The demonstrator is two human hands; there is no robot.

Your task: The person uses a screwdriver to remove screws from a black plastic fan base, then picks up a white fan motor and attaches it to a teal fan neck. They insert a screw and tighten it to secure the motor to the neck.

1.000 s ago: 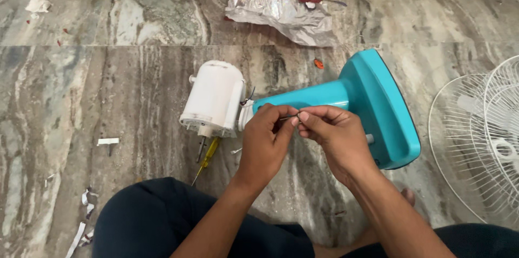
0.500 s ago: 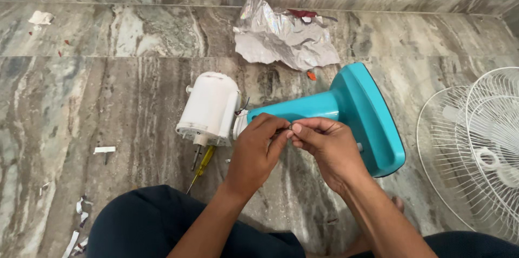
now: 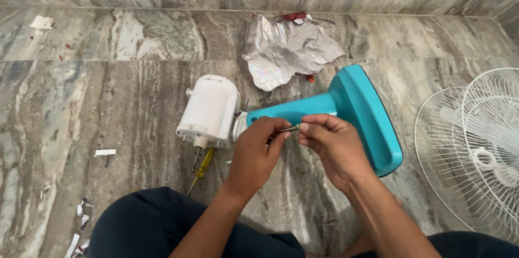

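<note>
A table fan lies on its side on the marble floor: a white motor housing [image 3: 210,109] at left and a teal stand with base [image 3: 357,112] at right. My left hand [image 3: 257,152] and my right hand [image 3: 332,144] meet just in front of the teal neck. Between their fingertips they pinch a thin dark wire [image 3: 290,127]. A yellow-handled screwdriver [image 3: 202,169] rests on the floor under the motor housing, left of my left hand.
A crumpled silver foil sheet [image 3: 289,47] lies behind the fan. White wire fan guards [image 3: 476,144] lie at the right. Scraps of white paper [image 3: 81,220] dot the floor at left. My dark-trousered knee [image 3: 146,225] is at the bottom.
The foil sheet has shifted, its lower edge now reaching nearer the fan. My hands stay pinched together at the teal neck, with only small finger movement.
</note>
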